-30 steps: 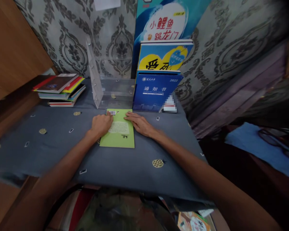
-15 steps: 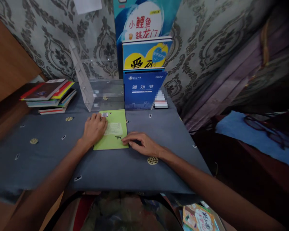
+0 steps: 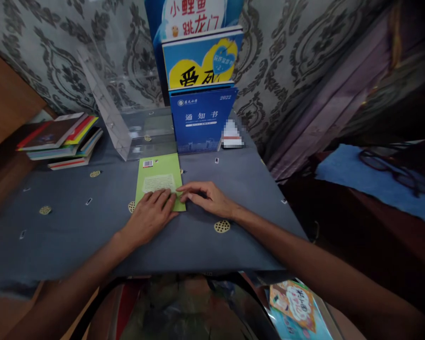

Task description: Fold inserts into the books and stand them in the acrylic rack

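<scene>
A thin green book (image 3: 163, 165) lies flat on the table, its barcode at the top left and a pale text panel in its middle. My left hand (image 3: 152, 215) rests palm down across the book's lower part, fingers stretched out and covering some of it. At the book's right edge is my right hand (image 3: 212, 200); its index fingertip touches the edge, and the thumb stays apart from the index finger. Both hands look open. Behind the book stands a clear acrylic book rack (image 3: 116, 127), with a blue booklet (image 3: 203, 134) upright at its right side.
Taller books, one with a yellow heart (image 3: 184, 71), stand behind the blue booklet. A stack of books (image 3: 56, 137) lies at the back left. Glasses (image 3: 378, 163) rest on a blue cloth (image 3: 343, 170) at the right. More books (image 3: 297, 307) are below the table's front edge.
My left hand has slid from the book's upper left edge down to its lower part. The right hand stays at the right edge. The view has shifted slightly.
</scene>
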Demonstrator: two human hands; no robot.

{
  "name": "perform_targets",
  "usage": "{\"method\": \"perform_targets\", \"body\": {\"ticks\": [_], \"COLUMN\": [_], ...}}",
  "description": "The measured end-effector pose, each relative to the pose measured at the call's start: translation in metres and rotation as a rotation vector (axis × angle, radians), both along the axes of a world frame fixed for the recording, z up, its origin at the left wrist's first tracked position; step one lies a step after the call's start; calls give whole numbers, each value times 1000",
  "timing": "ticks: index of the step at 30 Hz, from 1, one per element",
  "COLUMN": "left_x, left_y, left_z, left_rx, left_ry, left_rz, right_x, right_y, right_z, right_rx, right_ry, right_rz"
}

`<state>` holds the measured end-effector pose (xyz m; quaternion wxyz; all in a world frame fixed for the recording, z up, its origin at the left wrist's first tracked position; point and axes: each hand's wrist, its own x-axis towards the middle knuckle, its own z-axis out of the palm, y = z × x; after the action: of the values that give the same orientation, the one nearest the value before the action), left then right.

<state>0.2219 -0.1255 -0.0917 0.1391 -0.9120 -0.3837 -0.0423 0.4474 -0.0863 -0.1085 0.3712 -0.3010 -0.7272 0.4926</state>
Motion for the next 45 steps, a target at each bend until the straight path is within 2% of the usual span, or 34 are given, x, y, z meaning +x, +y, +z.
{"method": "perform_targets", "body": {"ticks": [6, 11, 18, 26, 29, 33, 36, 41, 45], "left_x": [0, 1, 5, 4, 4, 5, 5, 3, 1], "left_y": [-1, -1, -2, -3, -4, -6, -7, -8, -8], "left_z": [-2, 3, 10, 7, 4, 0, 0, 0, -1], "left_rx": [28, -35, -39, -64, -64, -43, 1, 53, 88], "left_ry": [17, -42, -28, -40, -45, -35, -44, -94, -133], "left_rz": [-43, -7, 2, 31, 32, 33, 19, 1, -9], "right_x": [0, 1, 4, 4, 5, 4, 2, -2, -6], "right_y": [2, 3, 2, -1, -2, -3, -7, -12, 2], "right_z": [-1, -2, 0, 5, 6, 4, 4, 5, 0], "right_rx": [21, 34, 21, 36, 109, 367, 513, 536, 512], "right_ry": [21, 31, 21, 11, -47, -193, -214, -188, -222], "right_rz": [2, -22, -40, -40, -33, 8, 49, 75, 19]}}
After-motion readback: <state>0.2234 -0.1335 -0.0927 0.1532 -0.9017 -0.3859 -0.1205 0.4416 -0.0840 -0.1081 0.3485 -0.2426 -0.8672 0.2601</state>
